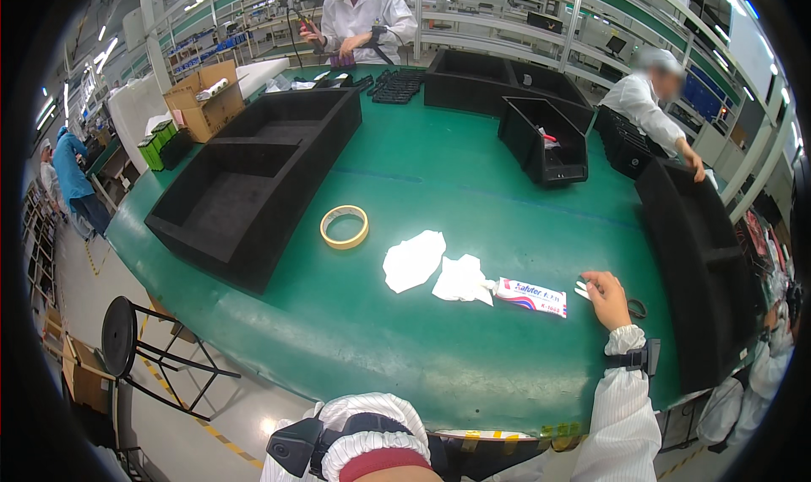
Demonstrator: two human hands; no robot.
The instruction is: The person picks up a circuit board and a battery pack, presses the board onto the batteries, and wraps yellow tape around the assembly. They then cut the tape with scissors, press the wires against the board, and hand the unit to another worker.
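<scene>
My right hand [606, 299] is over the table at the right, fingers bent and drawn together. Narrow white tips [582, 290] stick out at its fingertips; what they belong to is unclear. Beside the hand, a black loop [637, 309] like a scissor handle lies on the table. To the left of the hand rests a white tube [530, 297] with red and blue print. Next to it are a crumpled white cloth [463, 279] and another white wad [414, 261]. Of my left hand [395, 473], only a sliver shows past the red cuff at the lower edge; its fingers are out of sight.
A tape roll [344, 228] lies on the green table [372, 338]. Black divided trays stand at left [272, 182], back [473, 81] and right [697, 288]. A black bin [541, 144] holds something red-handled. People [367, 17] work across the table and at the right [646, 102]. A stool [120, 337] stands at left.
</scene>
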